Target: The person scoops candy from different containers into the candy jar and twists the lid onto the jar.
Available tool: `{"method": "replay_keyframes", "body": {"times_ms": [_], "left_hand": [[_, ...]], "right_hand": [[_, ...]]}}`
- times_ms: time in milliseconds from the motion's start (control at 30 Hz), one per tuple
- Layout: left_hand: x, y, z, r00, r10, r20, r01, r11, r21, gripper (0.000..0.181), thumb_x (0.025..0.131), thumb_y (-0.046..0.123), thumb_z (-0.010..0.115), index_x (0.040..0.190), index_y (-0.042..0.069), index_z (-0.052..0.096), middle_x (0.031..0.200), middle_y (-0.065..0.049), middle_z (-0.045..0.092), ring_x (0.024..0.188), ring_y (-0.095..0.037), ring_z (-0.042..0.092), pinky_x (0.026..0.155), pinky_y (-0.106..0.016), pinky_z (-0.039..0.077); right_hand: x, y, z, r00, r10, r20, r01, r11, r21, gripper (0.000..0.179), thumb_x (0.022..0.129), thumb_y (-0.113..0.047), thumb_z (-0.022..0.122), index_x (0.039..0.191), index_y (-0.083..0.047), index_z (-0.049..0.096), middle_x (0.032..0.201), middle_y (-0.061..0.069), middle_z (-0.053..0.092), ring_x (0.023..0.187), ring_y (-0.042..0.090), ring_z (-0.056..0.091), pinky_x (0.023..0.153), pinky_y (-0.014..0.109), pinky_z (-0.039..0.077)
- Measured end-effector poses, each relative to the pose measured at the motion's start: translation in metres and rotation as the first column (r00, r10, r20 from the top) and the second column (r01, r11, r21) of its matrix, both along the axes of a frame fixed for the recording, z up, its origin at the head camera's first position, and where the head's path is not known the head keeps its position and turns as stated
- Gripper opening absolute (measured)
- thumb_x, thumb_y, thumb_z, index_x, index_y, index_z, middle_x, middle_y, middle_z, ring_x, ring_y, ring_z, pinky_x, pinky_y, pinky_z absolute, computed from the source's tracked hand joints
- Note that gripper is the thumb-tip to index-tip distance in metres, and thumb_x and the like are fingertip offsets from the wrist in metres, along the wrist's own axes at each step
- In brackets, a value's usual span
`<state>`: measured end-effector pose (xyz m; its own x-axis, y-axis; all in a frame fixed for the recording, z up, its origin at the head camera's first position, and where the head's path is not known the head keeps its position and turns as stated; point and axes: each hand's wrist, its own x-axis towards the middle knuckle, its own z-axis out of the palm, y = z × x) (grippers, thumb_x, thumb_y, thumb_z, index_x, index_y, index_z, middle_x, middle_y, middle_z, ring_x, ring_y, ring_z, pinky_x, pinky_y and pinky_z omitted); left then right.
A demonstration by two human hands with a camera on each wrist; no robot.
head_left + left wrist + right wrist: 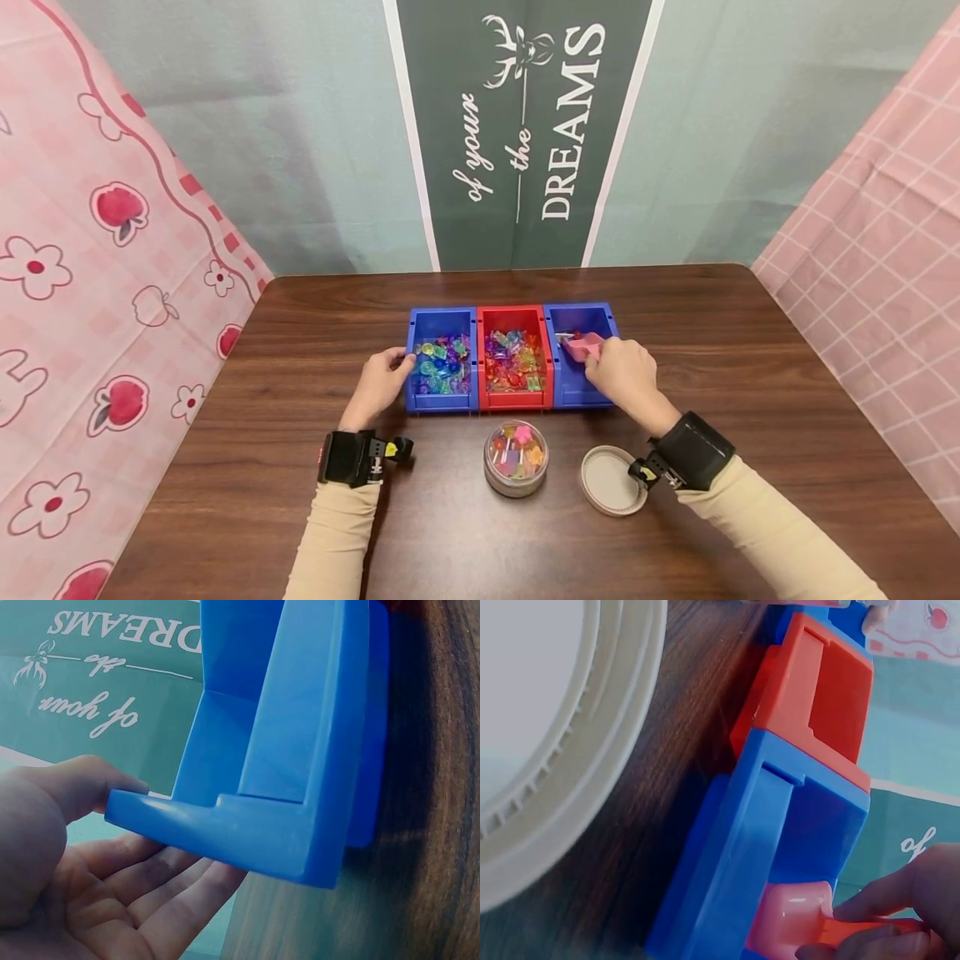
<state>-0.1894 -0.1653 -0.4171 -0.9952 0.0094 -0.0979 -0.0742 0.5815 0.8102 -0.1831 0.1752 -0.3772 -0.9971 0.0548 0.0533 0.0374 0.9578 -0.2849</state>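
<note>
In the head view, my left hand grips the outer side of the left blue bin, thumb against its rim and fingers along the outside. Translucent, mostly blue, green and purple beads lie in that bin. My right hand holds a pink scoop by its handle, inside the right blue bin. White sticks and something small and red show beside the scoop; the scoop's contents are hidden. In the right wrist view, thumb and fingers close round the handle of the scoop.
Between the blue bins stands a red bin with colourful translucent pieces. A clear round jar with small colourful pieces is in front of it. A pale round lid lies right of the jar, near my right wrist. Curtains border the wooden table.
</note>
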Motion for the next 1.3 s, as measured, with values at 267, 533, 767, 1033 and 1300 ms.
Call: {"method": "replay_keyframes", "body": {"times_ms": [267,533,767,1033,1300], "left_hand": [[-0.001,0.000,-0.001,1.000,-0.002,0.000,0.002,1.000,0.006,0.042,0.101,0.020,0.047,0.131,-0.008,0.052,0.123,-0.027,0.063,0.111,-0.033,0.062,0.099,-0.047,0.051],[-0.001,-0.001,0.000,1.000,-0.001,0.007,0.001,1.000,0.007,0.042,0.101,0.020,0.047,0.131,-0.008,0.052,0.126,-0.027,0.061,0.114,-0.034,0.061,0.101,-0.048,0.049],[-0.001,-0.001,-0.001,1.000,-0.001,0.006,0.001,1.000,-0.001,0.042,0.101,0.021,0.046,0.132,-0.008,0.052,0.125,-0.027,0.062,0.113,-0.033,0.061,0.100,-0.047,0.050],[0.000,0.001,-0.001,1.000,-0.002,-0.002,0.002,1.000,-0.006,0.041,0.101,0.020,0.047,0.131,-0.008,0.053,0.123,-0.027,0.063,0.111,-0.033,0.061,0.099,-0.047,0.051],[0.000,-0.001,-0.001,1.000,-0.005,0.001,0.005,1.000,-0.007,0.042,0.101,0.020,0.046,0.132,-0.008,0.052,0.126,-0.027,0.061,0.114,-0.034,0.061,0.100,-0.047,0.050]], "right_hand": [[0.003,0.006,0.008,1.000,0.006,0.002,-0.005,1.000,-0.015,0.036,0.086,-0.021,0.058,0.054,-0.010,0.045,0.058,0.012,0.051,0.055,0.029,0.051,0.043,0.032,0.034],[0.010,0.001,0.010,0.999,0.045,0.003,-0.044,0.998,-0.036,0.029,0.085,-0.021,0.060,0.059,-0.008,0.056,0.057,0.010,0.050,0.056,0.028,0.050,0.044,0.030,0.032],[0.006,-0.014,0.001,1.000,0.006,0.000,-0.006,0.999,-0.042,0.040,0.085,-0.023,0.059,0.051,-0.011,0.041,0.053,0.005,0.042,0.054,0.026,0.050,0.043,0.030,0.033],[0.000,-0.024,-0.008,0.999,-0.042,0.003,0.042,0.999,-0.018,0.039,0.086,-0.026,0.060,0.054,-0.006,0.052,0.055,0.010,0.050,0.056,0.029,0.055,0.042,0.031,0.037],[-0.003,-0.015,-0.009,0.996,-0.084,0.023,0.084,0.996,-0.004,0.037,0.086,-0.025,0.058,0.057,-0.003,0.055,0.063,0.017,0.059,0.059,0.031,0.055,0.045,0.032,0.038]]}}
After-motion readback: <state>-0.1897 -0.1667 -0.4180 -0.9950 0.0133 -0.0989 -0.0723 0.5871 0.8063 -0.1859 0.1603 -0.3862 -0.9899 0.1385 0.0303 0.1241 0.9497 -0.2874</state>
